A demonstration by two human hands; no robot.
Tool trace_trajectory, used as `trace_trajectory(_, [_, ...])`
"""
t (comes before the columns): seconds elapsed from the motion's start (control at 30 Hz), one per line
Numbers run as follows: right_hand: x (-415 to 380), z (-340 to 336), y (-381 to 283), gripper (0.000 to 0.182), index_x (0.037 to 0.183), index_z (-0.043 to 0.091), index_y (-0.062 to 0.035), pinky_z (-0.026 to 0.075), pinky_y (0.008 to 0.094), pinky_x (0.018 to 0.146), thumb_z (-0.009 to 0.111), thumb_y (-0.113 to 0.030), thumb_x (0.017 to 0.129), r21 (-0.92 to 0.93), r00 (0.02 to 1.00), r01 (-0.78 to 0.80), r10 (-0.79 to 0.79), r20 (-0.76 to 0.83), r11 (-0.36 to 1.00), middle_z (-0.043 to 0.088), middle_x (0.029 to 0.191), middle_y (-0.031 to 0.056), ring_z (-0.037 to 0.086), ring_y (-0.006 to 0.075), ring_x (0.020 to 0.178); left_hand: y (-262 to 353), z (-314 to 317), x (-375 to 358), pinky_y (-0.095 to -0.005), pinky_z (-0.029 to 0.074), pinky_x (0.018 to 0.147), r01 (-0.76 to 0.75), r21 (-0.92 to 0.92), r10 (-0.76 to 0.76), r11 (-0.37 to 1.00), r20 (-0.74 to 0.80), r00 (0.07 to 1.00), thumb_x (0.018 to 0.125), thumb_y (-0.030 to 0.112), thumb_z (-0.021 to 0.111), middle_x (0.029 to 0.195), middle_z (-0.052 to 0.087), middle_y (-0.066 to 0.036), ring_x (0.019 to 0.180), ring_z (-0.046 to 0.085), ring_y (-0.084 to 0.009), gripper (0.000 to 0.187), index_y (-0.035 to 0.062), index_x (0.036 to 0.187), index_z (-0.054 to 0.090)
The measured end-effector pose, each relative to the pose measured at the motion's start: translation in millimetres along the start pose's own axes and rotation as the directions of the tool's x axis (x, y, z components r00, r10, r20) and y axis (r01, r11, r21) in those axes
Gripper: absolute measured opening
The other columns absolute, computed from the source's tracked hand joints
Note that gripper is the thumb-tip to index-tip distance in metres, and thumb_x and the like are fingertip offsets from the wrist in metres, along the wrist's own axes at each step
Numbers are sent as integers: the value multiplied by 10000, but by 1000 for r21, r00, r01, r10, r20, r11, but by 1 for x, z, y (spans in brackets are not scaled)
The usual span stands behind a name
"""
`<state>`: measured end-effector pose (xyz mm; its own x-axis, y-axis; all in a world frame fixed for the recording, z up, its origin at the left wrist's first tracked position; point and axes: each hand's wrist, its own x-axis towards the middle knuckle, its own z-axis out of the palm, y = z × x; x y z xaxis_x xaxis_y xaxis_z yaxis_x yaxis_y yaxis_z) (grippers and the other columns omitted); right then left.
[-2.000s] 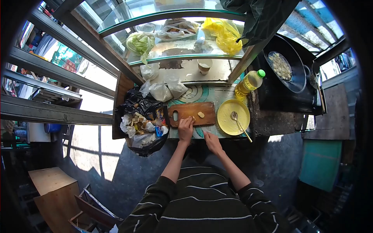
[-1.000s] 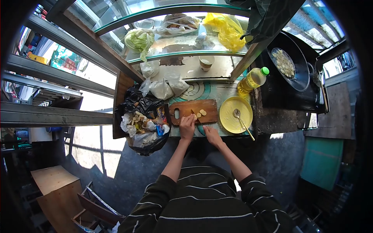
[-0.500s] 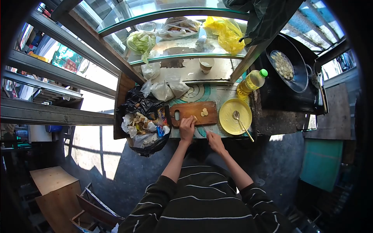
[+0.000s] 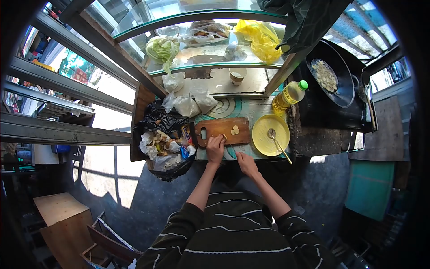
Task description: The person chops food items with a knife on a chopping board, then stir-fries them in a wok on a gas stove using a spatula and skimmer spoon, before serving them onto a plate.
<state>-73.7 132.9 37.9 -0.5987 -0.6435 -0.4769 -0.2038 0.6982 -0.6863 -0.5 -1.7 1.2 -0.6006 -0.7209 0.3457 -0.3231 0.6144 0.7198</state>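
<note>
A wooden cutting board point(image 4: 233, 125) lies on the worktop, with a few pale round slices point(image 4: 235, 130) near its middle. My left hand point(image 4: 216, 147) is closed over the board's front edge, its fingertips pinching a small piece too hidden to name. To its right, my right hand point(image 4: 245, 162) is closed around a knife, just in front of the board. The thin blade point(image 4: 232, 147) points up and left toward my left fingertips. Right of the board sits a yellow plate point(image 4: 262, 139) with a metal spoon point(image 4: 280, 146) resting in it.
A bottle of yellow oil point(image 4: 289, 97) stands behind the plate. At the right, a black wok point(image 4: 342, 85) holds a strainer of pale pieces point(image 4: 324, 76). A black rubbish bag point(image 4: 168, 172) hangs left of the board. Behind are a cup point(image 4: 237, 75), plastic bags point(image 4: 187, 106) and lettuce point(image 4: 162, 49).
The knife and my right hand have shifted slightly left. My left hand stays nearly in place at the board's front edge.
</note>
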Motion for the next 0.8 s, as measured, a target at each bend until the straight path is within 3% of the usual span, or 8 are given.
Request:
trace_trajectory(0.17, [16, -4, 0, 471, 888, 576, 8, 389, 460, 781, 313, -382, 902, -16, 989, 19, -16, 146, 1000, 565, 893, 265, 509, 431, 901, -1, 1, 0, -346, 454, 734, -23, -1, 23, 1000, -19, 1000, 727, 47, 619, 870, 632, -129, 788, 573, -284, 168, -5, 886, 627])
trace_trajectory(0.4, [36, 17, 11, 507, 819, 540, 54, 397, 434, 697, 330, -399, 906, 81, 991, 131, -134, 30, 988, 569, 751, 254, 539, 411, 760, -2, 2, -1, -347, 453, 732, -5, 2, 5, 1000, -15, 1000, 731, 56, 620, 865, 633, -128, 775, 572, -286, 168, 1, 890, 630])
trace_trajectory(0.47, [33, 26, 19, 508, 741, 534, 32, 413, 386, 596, 350, -414, 902, 113, 991, 132, -128, -36, 985, 566, 656, 182, 558, 311, 632, -1, 2, -1, -354, 451, 719, -28, 20, 28, 999, -14, 1000, 734, 55, 618, 868, 630, -125, 776, 568, -286, 169, 1, 895, 628])
trace_trajectory(0.5, [31, 29, 27, 508, 741, 534, 32, 413, 386, 596, 350, -414, 902, 116, 991, 133, -130, -35, 984, 566, 656, 182, 558, 311, 632, -1, 1, -1, -354, 451, 719, -29, 22, 29, 999, -14, 999, 734, 55, 618, 868, 630, -125, 776, 568, -286, 169, 1, 895, 628])
trace_trajectory(0.57, [28, 29, 45, 480, 664, 491, -27, 384, 309, 467, 371, -427, 900, 207, 998, -2, -11, 62, 978, 503, 565, 75, 510, 177, 508, 2, 1, 0, -356, 448, 710, -21, 22, 21, 1000, 0, 1000, 739, 55, 617, 876, 622, -119, 797, 561, -283, 173, 0, 903, 625])
trace_trajectory(0.6, [24, 20, 40, 480, 664, 491, -27, 384, 309, 467, 371, -427, 900, 205, 998, 0, -12, 58, 979, 503, 565, 75, 510, 177, 508, 3, 2, 1, -356, 448, 710, -23, 18, 23, 1000, -2, 1000, 739, 55, 617, 876, 622, -119, 797, 561, -283, 173, 0, 903, 625])
trace_trajectory(0.67, [7, -6, 21, 448, 634, 437, -76, 329, 249, 401, 386, -436, 896, 448, 912, -385, 259, 317, 807, 429, 530, 6, 425, 98, 448, 2, 2, -1, -349, 447, 709, -52, 40, 53, 998, -27, 998, 744, 59, 614, 867, 611, -112, 813, 552, -278, 177, -2, 910, 623])
trace_trajectory(0.8, [9, 0, 22, 449, 644, 437, -78, 323, 241, 390, 373, -444, 898, 387, 977, -202, 159, 142, 900, 431, 524, 11, 415, 102, 437, 6, -1, -1, -346, 446, 707, -50, 67, 52, 996, -32, 998, 746, 53, 609, 851, 606, -105, 810, 549, -274, 179, 0, 915, 624])
